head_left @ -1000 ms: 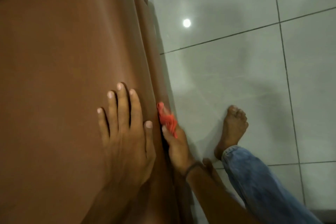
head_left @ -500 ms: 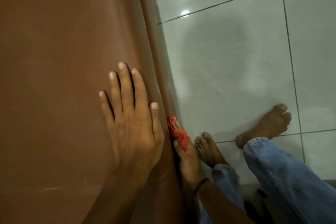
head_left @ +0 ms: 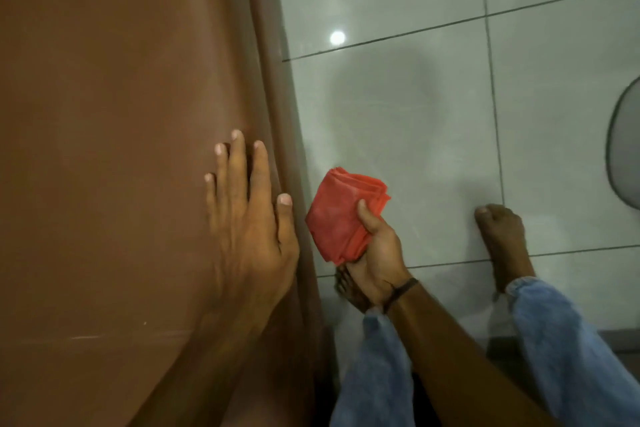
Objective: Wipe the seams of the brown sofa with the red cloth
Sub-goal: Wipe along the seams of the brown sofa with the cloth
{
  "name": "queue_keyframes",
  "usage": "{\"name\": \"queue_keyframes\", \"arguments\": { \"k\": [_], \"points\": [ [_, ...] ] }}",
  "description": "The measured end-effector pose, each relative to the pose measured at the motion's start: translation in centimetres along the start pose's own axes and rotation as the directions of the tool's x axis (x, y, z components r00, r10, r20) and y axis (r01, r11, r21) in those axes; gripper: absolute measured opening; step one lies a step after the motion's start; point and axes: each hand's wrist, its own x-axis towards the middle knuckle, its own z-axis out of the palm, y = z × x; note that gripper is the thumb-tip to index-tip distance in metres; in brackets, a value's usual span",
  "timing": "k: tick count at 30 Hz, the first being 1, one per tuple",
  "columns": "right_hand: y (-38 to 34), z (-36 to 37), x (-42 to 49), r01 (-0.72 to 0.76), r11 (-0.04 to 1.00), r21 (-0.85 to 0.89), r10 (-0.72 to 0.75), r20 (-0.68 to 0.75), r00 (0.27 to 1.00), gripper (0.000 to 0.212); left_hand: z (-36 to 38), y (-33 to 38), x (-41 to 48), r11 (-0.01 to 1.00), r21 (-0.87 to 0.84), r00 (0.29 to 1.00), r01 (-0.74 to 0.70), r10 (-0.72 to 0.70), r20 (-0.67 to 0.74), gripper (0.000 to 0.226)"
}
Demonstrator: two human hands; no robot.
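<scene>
The brown sofa (head_left: 121, 149) fills the left half of the head view, its smooth top ending in a long seam (head_left: 273, 121) along the right edge. My left hand (head_left: 249, 218) lies flat on the sofa with fingers spread, just left of that seam. My right hand (head_left: 375, 253) holds the folded red cloth (head_left: 337, 215) a little to the right of the sofa edge, over the floor. The cloth is off the sofa, its broad face turned up.
Pale glossy floor tiles (head_left: 415, 114) with dark grout lines lie right of the sofa. My bare feet (head_left: 502, 236) in blue jeans (head_left: 571, 340) stand beside it. A round dark mesh object (head_left: 623, 149) shows at the right edge.
My right hand has pulled the red cloth out of the seam and away to the right, showing its folded face. My left hand stays flat on the sofa.
</scene>
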Motion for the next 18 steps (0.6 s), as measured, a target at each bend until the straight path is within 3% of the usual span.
{"name": "queue_keyframes", "arguments": {
  "k": [2, 3, 5, 7, 9, 11, 13, 18],
  "points": [
    [-8.4, -4.3, -3.7, 0.057, 0.994, 0.093, -0.056, -0.016, 0.998, 0.033, 2.1, 8.3, 2.7, 0.98, -0.197, 0.996, -0.001, 0.018, 0.086, 0.066],
    [-8.4, -4.3, -4.3, 0.038, 0.992, 0.122, -0.036, -0.019, 0.999, 0.035, 2.4, 8.2, 3.3, 0.957, -0.247, 0.974, 0.15, -0.101, 0.201, 0.068],
    [-8.6, -4.3, -5.2, -0.013, 0.988, 0.156, 0.012, 0.008, 1.0, 0.04, 3.2, 7.9, 4.5, 0.816, -0.345, 0.827, 0.464, -0.26, 0.498, 0.062],
    [-8.2, -4.7, -5.4, -0.019, 0.987, 0.162, 0.013, 0.039, 0.999, 0.04, 4.3, 7.1, 4.8, 0.713, -0.357, 0.675, 0.604, -0.22, 0.704, 0.026],
    [-8.4, -4.9, -5.4, 0.007, 0.99, 0.139, -0.009, 0.016, 1.0, 0.043, 5.2, 6.8, 5.2, 0.729, -0.339, 0.624, 0.595, -0.153, 0.766, 0.015],
    [-11.0, -6.3, -5.8, 0.062, 0.989, 0.138, -0.058, -0.033, 0.998, 0.052, 6.0, 9.4, 6.1, 0.742, -0.356, 0.629, 0.568, -0.112, 0.769, 0.014],
    [-16.1, -9.5, -6.6, 0.126, 0.983, 0.135, -0.11, -0.118, 0.987, 0.054, 7.3, 16.2, 7.7, 0.786, -0.369, 0.637, 0.496, -0.041, 0.77, 0.014],
    [-26.4, -15.9, -7.2, 0.341, 0.94, 0.025, -0.312, -0.347, 0.885, 0.032, 12.5, 31.8, 11.3, 0.904, -0.317, 0.655, 0.287, 0.056, 0.754, 0.018]
  ]
}}
